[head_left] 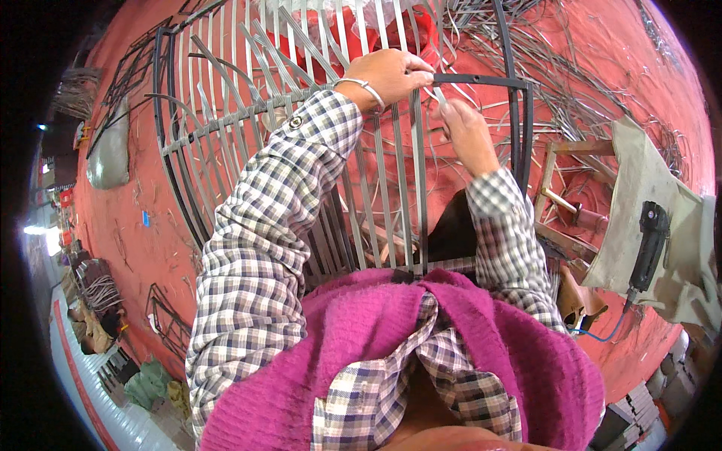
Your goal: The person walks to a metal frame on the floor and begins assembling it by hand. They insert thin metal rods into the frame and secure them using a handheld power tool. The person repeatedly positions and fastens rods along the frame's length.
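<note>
While the right hand [468, 143] pinches a strip [439, 95] between thumb and finger | strip: at the bar [481, 79], beside left fingertips | left hand [386, 75]: fingers closed on bar | frame [526, 124]: upright grey slats | beyond: red tubs [423, 37], contents partly hidden; white stuff [368, 12] above, inside or behind unclear

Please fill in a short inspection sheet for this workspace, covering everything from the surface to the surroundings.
Surface: red floor, partly littered.
Job's things: dark frame with grey strips running across it.
Clutter: loose strips tangled on the floor at right.
Hands: left hand on the frame; right hand beside it, apparently pinching a strip.
Cables: blue cable near the black tool.
Surroundings: pale cloth under the tool; pale bag at left.
</note>
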The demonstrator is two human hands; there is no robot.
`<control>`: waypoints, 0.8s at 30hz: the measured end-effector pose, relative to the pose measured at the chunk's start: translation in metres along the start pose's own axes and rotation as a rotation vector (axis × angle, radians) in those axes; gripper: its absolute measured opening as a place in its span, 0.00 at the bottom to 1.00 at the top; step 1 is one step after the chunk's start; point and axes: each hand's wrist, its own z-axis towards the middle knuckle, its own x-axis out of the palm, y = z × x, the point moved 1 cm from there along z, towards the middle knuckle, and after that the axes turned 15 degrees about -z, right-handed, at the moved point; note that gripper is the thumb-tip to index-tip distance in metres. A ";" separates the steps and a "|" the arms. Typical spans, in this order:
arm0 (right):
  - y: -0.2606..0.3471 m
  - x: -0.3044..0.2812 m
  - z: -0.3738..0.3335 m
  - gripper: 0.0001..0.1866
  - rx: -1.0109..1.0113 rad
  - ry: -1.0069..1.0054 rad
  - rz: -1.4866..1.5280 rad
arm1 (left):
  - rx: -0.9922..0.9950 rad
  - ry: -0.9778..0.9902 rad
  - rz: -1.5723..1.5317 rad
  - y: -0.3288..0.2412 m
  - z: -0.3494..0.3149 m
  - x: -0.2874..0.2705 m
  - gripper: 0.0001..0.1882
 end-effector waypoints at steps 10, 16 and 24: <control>0.106 -0.024 -0.005 0.12 -0.511 -0.246 -0.547 | 0.341 -0.257 -0.140 0.000 -0.015 0.007 0.17; 0.103 -0.076 -0.005 0.13 -0.445 -0.316 -0.307 | -0.039 -0.326 0.028 0.001 -0.005 -0.001 0.19; -0.104 -0.314 -0.212 0.25 0.558 -0.954 -1.498 | -0.102 -0.284 0.001 0.013 0.003 -0.009 0.21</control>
